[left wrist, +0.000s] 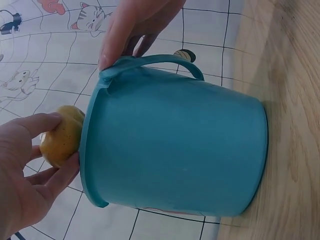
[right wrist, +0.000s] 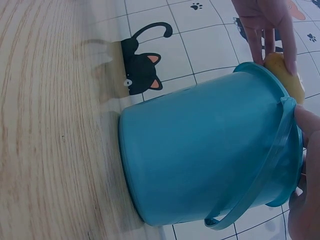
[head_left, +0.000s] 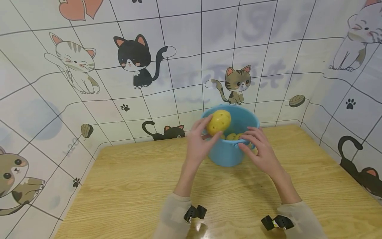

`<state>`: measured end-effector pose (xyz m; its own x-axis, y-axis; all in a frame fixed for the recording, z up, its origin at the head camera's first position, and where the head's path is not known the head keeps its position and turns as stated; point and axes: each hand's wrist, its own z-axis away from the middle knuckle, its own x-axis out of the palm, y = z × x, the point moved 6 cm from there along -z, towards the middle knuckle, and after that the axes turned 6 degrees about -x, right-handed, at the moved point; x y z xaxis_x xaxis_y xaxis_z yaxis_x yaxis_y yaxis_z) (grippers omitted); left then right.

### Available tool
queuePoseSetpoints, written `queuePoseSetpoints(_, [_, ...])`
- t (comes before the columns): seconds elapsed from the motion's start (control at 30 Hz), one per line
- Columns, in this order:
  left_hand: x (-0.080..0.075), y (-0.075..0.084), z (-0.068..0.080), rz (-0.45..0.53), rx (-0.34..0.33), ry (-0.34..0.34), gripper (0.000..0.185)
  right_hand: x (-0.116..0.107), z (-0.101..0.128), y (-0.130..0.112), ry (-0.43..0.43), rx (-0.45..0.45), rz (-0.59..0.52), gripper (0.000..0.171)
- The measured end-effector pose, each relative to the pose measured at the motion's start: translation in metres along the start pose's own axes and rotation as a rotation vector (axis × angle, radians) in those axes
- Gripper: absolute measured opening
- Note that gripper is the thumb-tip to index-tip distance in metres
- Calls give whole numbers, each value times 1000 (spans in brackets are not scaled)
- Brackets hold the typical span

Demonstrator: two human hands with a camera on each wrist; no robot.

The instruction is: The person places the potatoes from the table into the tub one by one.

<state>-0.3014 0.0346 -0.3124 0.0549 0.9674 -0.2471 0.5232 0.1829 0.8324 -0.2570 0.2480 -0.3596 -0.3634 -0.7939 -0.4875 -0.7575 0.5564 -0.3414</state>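
sleeves with small black clips at the cuffs lie nearest, at the bottom of the head view. beneath them the wooden table spreads out to the cat-patterned tiled walls on the left, far and right sides. a blue plastic bucket stands upright on the far middle of the table, its handle folded down along the rim. the right hand rests on the bucket's near right rim, fingers curled over the edge and handle. the left hand grips a yellow potato with fingers and thumb, just above the bucket's left rim. more potatoes lie inside the bucket.
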Motion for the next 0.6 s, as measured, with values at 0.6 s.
queuePoseSetpoints(0.6, [8, 5, 10, -72, 70, -62, 45, 0, 0, 0, -13, 14, 5, 18])
